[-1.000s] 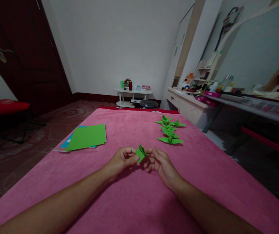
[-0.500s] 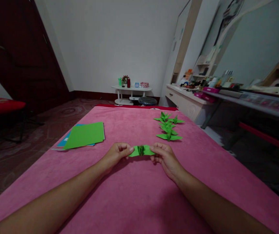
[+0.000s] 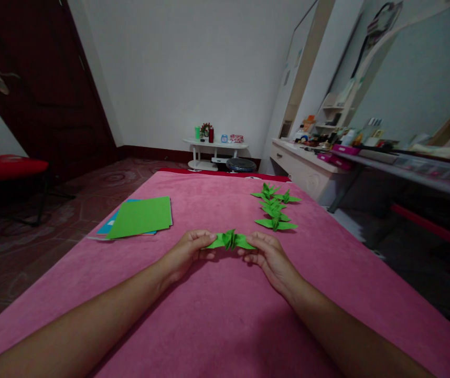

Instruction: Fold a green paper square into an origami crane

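A green folded paper crane (image 3: 230, 240) is stretched between my two hands, just above the pink cloth (image 3: 217, 315). My left hand (image 3: 191, 251) pinches its left wing between thumb and fingers. On the other side, the right wing is pinched by my right hand (image 3: 266, 251). The crane's folded middle stands up between the wings. Beyond my right hand, several finished green paper cranes (image 3: 275, 224) sit close together on the cloth.
To the left lies a stack of coloured paper sheets (image 3: 140, 216), green on top with blue below. A white side table (image 3: 215, 143) with small items stands by the far wall. Along the right runs a cluttered dressing table (image 3: 307, 155); a red stool (image 3: 8, 165) is at the left.
The crane's wings have been drawn further out and tilted, and its middle looks more raised and opened. Both hands still grip it. The view has shifted slightly.
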`<state>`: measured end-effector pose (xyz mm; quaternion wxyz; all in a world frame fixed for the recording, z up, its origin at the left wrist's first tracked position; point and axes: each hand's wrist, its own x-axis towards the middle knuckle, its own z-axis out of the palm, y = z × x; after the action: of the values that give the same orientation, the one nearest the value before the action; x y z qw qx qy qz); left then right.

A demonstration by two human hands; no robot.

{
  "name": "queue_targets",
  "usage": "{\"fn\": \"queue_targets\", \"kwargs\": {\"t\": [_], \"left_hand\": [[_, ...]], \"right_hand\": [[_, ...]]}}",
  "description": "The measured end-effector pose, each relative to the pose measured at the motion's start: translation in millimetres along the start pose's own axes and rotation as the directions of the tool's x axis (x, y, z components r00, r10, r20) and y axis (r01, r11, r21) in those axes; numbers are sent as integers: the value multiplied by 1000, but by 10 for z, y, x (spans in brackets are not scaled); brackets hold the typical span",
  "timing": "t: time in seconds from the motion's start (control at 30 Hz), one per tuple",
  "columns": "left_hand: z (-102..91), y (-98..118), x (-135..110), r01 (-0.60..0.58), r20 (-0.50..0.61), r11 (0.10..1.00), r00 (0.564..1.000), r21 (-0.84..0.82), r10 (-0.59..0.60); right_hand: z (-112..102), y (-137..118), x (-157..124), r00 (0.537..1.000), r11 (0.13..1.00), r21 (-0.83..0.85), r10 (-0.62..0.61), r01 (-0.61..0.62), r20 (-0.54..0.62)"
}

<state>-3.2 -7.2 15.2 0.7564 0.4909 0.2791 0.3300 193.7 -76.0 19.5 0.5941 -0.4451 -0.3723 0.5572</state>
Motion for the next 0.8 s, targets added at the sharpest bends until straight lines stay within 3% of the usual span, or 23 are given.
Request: {"fn": "queue_targets", "kwargs": {"t": [0.1,0.2,0.33,0.63,0.8], "left_hand": [[46,-7,-25,39,4,989,999,-143,-39],[98,-25,-42,32,-62,952,997,-305,-53],[148,-31,-52,44,-119,917,988,-397,-99],[14,-67,-45,81,52,939,996,-334,-67],[28,-71,-84,63,144,911,990,-407,-4]], "right_hand": [[42,15,-9,1000,995,102,12,-14,19],[65,45,-6,999,981,192,37,-37,6],[83,73,10,998,958,281,64,-58,-12],[20,-2,16,996,953,291,86,-78,-14],[42,14,-17,995,927,362,87,-98,45]]}}
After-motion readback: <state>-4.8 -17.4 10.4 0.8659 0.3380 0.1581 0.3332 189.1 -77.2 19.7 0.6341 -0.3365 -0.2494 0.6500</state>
